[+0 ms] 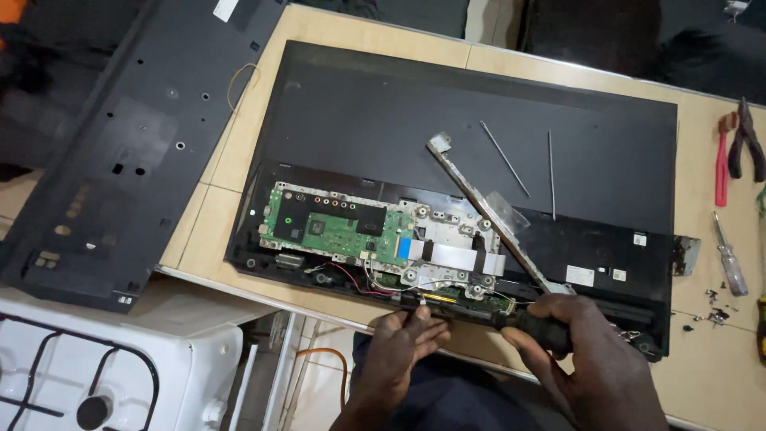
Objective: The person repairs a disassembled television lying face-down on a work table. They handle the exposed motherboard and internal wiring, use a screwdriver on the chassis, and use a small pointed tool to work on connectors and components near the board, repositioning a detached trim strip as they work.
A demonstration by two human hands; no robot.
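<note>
An opened flat-screen television lies back up on a light wooden table. A green circuit board and white ribbon cables show in its lower part. My right hand is shut on a black-handled screwdriver whose tip sits at the television's near edge. My left hand presses its fingers on that same edge, just left of the tip. A long metal strip rests diagonally over the panel.
The removed black back cover lies at the left, partly over a white stove. Two thin metal rods rest on the panel. Red pliers, black pliers and a clear-handled screwdriver lie at the right with loose screws.
</note>
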